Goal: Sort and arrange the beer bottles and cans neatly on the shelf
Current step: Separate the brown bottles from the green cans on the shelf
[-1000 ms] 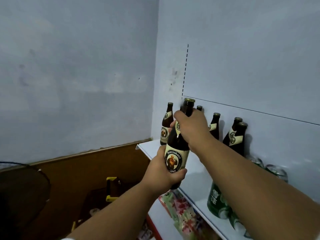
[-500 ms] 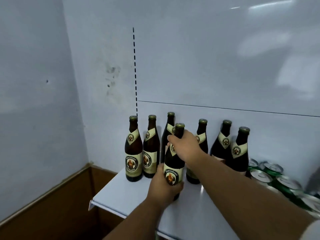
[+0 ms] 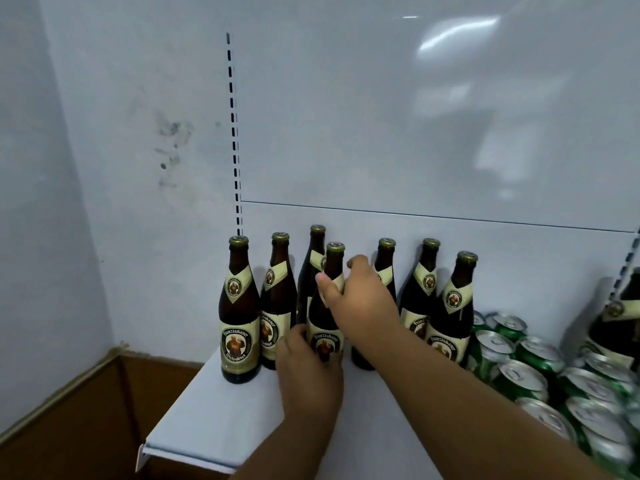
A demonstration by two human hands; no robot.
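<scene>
A brown beer bottle with a cream label stands on the white shelf, in front of a row of like bottles. My left hand grips its lower body. My right hand is at its neck, thumb on the neck label, fingers loosening behind it. Several matching bottles stand along the back wall: two at the left, one behind the held bottle, three at the right.
Several green cans with silver tops crowd the shelf to the right. Another brown bottle stands at the far right edge. The shelf's left end drops off above a brown surface. A slotted upright runs up the back panel.
The bottle in both hands has moved in over the shelf and now stands in the row. My right hand's fingers have loosened from its neck. The view has swung right.
</scene>
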